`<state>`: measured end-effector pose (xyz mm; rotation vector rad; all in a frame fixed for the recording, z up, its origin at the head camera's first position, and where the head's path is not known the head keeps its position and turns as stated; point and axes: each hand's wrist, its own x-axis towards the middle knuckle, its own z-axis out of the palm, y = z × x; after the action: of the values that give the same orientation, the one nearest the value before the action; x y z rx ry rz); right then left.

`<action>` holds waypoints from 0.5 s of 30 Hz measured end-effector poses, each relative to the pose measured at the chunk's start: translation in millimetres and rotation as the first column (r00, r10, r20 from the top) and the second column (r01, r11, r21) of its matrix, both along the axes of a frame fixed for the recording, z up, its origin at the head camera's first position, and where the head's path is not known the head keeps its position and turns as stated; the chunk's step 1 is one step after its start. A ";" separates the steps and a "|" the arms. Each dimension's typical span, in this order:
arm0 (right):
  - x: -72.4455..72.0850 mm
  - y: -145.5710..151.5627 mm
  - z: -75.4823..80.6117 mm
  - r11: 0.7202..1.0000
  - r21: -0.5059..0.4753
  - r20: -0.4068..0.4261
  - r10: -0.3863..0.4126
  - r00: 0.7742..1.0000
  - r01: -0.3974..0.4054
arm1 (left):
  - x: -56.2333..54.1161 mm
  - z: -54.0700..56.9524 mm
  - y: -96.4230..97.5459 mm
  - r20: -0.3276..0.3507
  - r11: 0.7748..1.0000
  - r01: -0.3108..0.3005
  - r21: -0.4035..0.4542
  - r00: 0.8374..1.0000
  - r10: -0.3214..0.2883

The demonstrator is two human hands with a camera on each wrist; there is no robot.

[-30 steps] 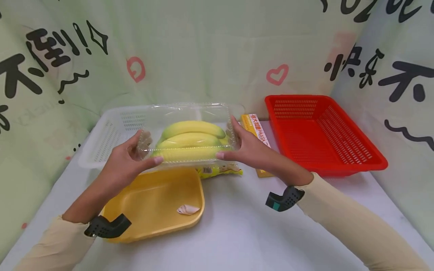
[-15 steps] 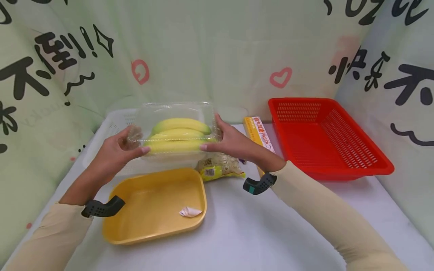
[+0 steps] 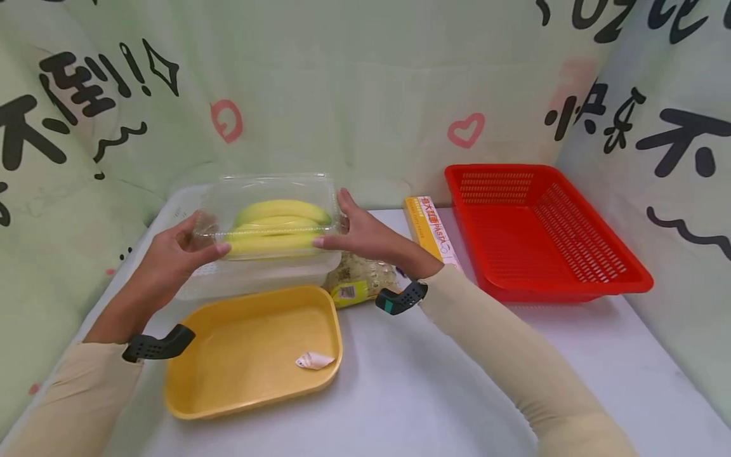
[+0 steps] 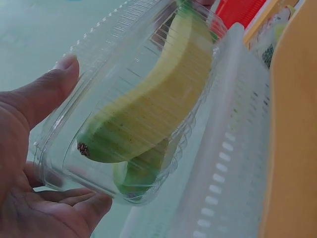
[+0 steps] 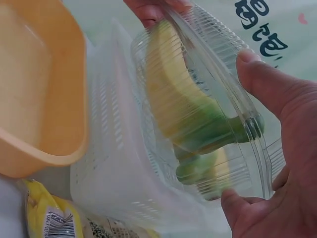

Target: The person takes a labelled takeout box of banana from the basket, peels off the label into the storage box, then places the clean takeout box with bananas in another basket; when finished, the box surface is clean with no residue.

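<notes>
A clear plastic clamshell box (image 3: 271, 190) holds several yellow bananas (image 3: 276, 228) with greenish ends. My left hand (image 3: 171, 254) grips its left end, thumb on the near edge and fingers behind and under, as the left wrist view shows. At the opposite end my right hand (image 3: 365, 231) holds it the same way, with the thumb along the seam (image 5: 247, 124). The box is over the white perforated basket (image 3: 308, 270), overlapping it in the head view. In the right wrist view the basket wall (image 5: 119, 148) stands just beside and below the box.
A yellow tray (image 3: 251, 362) with a small pinkish wrapped piece (image 3: 314, 360) lies in front of the basket. To the right are a yellow-labelled bag (image 3: 360, 282), an orange pasta box (image 3: 428, 225) and a red basket (image 3: 531, 235). A printed curtain (image 3: 342, 95) stands behind.
Both hands have carried the banana box leftward and away, over the white basket. The bag behind my right arm shows more now. The tray and red basket stay put.
</notes>
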<state>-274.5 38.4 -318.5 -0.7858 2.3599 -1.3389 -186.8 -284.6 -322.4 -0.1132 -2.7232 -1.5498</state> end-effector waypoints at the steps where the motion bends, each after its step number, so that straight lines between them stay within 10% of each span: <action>1: -0.2 -1.6 -0.5 1.000 0.000 0.002 0.004 1.000 -0.004 | 0.5 0.9 -1.9 -0.002 1.000 0.002 -0.014 1.000 -0.002; 15: -9.9 -23.5 -6.4 0.997 0.018 -0.004 0.081 0.997 -0.080 | -2.6 10.4 -21.0 0.025 0.974 0.013 -0.226 1.000 -0.008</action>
<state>-284.4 14.9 -325.0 -0.8699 2.3145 -1.2829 -189.4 -305.6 -312.1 -0.1107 -2.9129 -1.2446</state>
